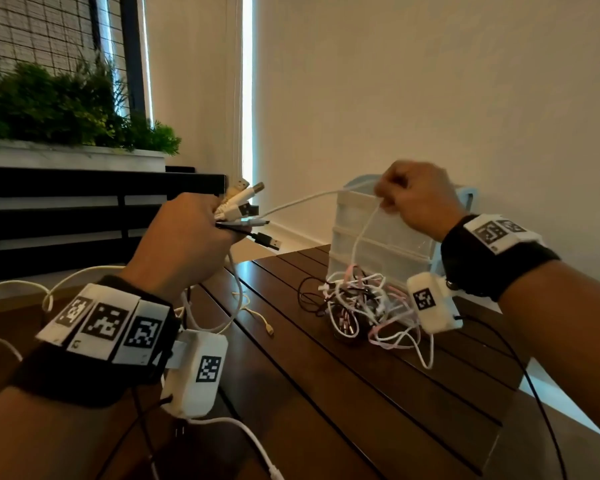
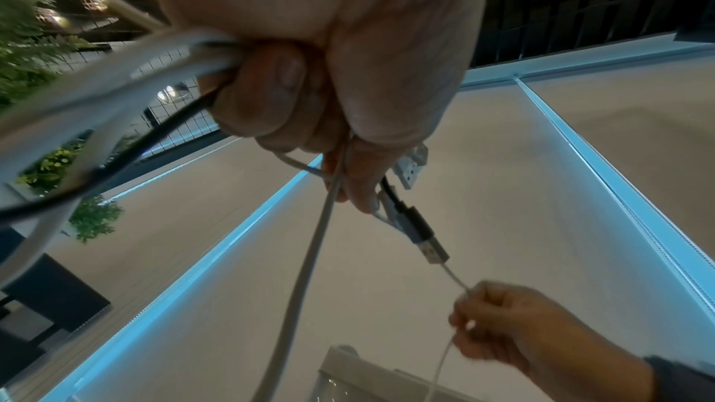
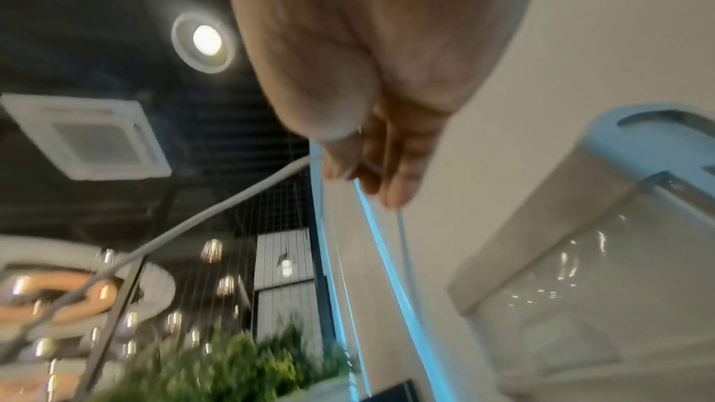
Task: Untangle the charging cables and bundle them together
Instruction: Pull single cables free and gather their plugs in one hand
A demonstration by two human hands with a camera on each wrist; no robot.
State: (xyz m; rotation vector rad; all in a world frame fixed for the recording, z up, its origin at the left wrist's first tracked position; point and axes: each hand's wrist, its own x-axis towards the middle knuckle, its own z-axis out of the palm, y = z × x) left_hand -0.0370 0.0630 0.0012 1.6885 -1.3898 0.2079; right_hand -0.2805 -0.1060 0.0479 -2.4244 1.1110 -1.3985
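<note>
A café or restaurant-like interior: dark slatted table (image 1: 378, 393), planter greenery (image 1: 66, 98), ceiling air-conditioning unit (image 3: 87, 139), clustered pendant lights (image 3: 212, 250).

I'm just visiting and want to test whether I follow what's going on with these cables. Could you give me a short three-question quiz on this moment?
1. True or false: the left hand grips a bunch of cable ends with USB plugs sticking out.
2. What does the right hand pinch?
A. a black cable
B. a white cable
C. a pink cable
3. Fill in: the tangled pile of cables lies on the wooden table in front of a clear plastic ______ unit.

Key: 1 true; 2 B; 3 drawer
</note>
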